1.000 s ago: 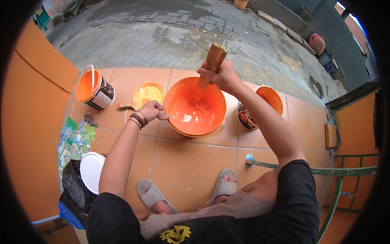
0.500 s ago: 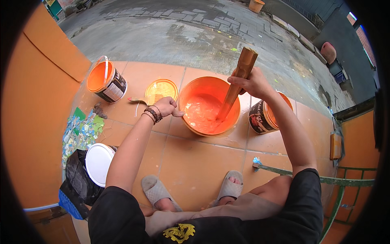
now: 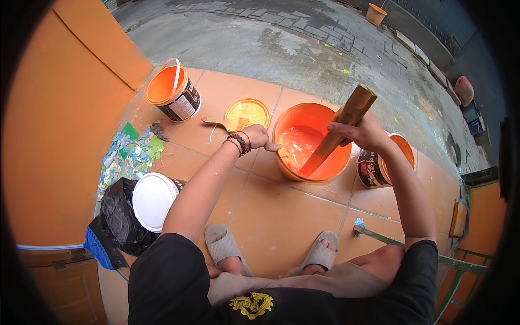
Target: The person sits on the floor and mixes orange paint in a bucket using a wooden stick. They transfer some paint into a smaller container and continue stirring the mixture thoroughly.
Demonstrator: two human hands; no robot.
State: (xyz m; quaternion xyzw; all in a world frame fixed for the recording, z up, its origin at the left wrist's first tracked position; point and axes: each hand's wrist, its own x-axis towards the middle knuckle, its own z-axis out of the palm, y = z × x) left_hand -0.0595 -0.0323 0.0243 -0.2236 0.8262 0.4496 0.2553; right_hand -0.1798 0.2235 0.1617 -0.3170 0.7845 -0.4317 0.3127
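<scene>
Right hand [image 3: 362,132] gripped flat wooden stick [image 3: 340,128], tip in glossy orange paint; left hand [image 3: 258,136] pinched round plastic basin [image 3: 309,115] rim.

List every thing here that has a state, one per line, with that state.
Large orange plastic basin: open, orange paint inside.
Wooden stirring stick: tilted, lower end in the paint.
Right hand: closed on the stick.
Left hand: gripping the basin's rim.
Paint bucket with white handle: open.
Round yellow-orange lid: lying flat on the tiles.
</scene>
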